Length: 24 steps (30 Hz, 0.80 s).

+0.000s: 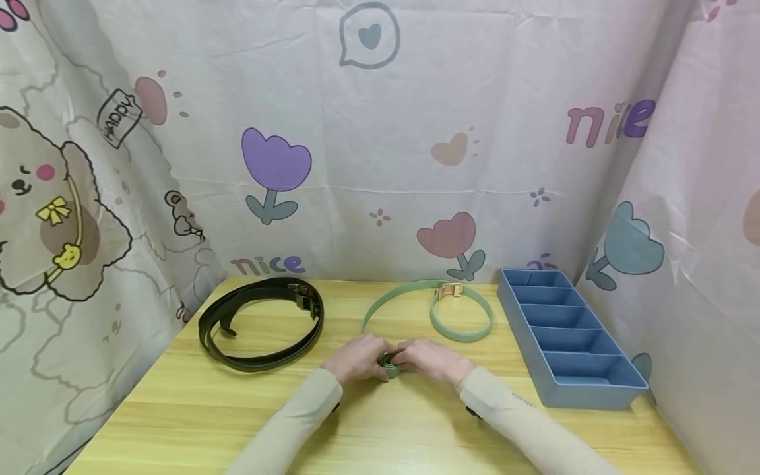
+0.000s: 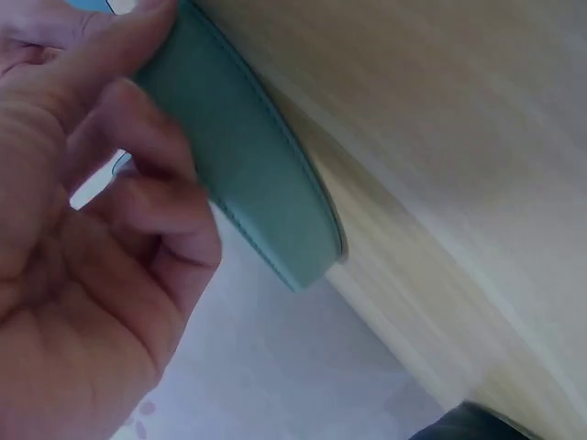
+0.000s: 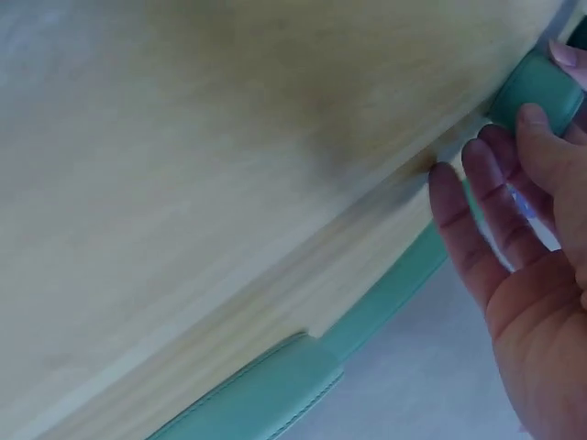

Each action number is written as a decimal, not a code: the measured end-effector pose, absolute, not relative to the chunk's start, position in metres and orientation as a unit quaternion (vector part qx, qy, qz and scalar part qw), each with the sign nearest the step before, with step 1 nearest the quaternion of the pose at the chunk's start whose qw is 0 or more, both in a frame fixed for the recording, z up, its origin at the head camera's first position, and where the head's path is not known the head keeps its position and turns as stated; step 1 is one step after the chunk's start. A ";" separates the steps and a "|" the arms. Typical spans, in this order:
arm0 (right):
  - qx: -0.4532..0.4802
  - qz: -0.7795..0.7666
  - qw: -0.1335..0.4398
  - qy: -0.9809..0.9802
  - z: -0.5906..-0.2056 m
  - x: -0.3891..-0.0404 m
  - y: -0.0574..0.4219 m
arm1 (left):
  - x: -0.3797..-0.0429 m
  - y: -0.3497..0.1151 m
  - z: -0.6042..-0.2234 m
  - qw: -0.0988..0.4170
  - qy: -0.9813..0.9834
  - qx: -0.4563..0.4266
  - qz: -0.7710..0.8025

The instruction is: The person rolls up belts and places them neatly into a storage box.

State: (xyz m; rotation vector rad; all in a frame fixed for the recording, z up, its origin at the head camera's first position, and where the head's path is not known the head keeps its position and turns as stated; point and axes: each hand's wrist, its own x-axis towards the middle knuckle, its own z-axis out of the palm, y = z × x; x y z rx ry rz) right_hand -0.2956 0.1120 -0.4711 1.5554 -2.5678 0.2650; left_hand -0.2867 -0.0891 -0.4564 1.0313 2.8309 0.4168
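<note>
Green stitched belt (image 1: 410, 286), near end coiled, gold buckle (image 1: 449, 289) on far loop

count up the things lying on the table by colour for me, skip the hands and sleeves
Black: 1, the coiled black belt
Green: 1, the partly rolled green belt
Blue: 1, the blue divided tray
Total: 3
</note>
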 end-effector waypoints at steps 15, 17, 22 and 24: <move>0.495 0.146 0.025 -0.856 -0.472 -0.298 0.110 | -0.291 -0.080 -0.460 0.001 0.933 0.349 0.089; 0.497 0.148 0.017 -0.855 -0.472 -0.300 0.111 | -0.293 -0.081 -0.459 0.013 0.928 0.361 0.092; 0.499 0.124 0.021 -0.858 -0.470 -0.301 0.112 | -0.296 -0.079 -0.458 0.008 0.928 0.358 0.101; 0.500 0.098 0.027 -0.860 -0.469 -0.300 0.110 | -0.296 -0.078 -0.459 -0.001 0.932 0.348 0.096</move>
